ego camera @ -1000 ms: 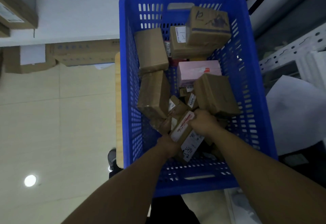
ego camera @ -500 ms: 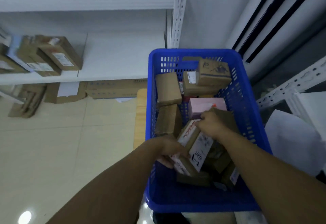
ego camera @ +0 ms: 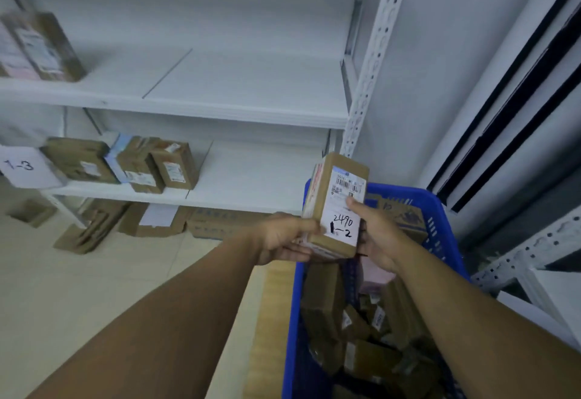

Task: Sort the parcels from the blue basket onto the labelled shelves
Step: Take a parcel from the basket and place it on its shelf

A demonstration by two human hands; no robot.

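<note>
Blue basket (ego camera: 290, 320): bottom right of the view, set on a pale wooden counter (ego camera: 270, 320); filled with a loose heap of parcels.
Basket contents (ego camera: 323, 301): mostly brown cardboard boxes lying at all angles, several with small white labels; 1 pink parcel (ego camera: 374, 276) under the right wrist; 1 printed brown box (ego camera: 405, 216) against the far wall.
Held parcel (ego camera: 333, 206): brown box, lifted clear above the basket's far-left corner, standing roughly upright, white label facing the camera with a barcode and handwritten "2490" and "1-2".
Left grip (ego camera: 283, 236): clenched on the held parcel's lower left corner, thumb along the front edge, fingers curled beneath.
Right grip (ego camera: 377, 241): grasping the same parcel from the right, thumb pressed on the label, fingers hidden behind the box.
Lower shelf (ego camera: 251, 178): white, carrying a row of about 4 labelled parcels (ego camera: 135, 162) toward the left; a paper sheet marked "1-3" (ego camera: 25, 167) at its left end.
Upper shelf (ego camera: 251, 90): white, with blurred parcels (ego camera: 41, 46) at the far left, bare to the right.
Floor (ego camera: 63, 288): pale tiles; flattened cardboard (ego camera: 88, 225) and boxes under the lowest shelf.
In the way: white perforated post (ego camera: 371, 68) just behind the held parcel, between shelves and wall.
</note>
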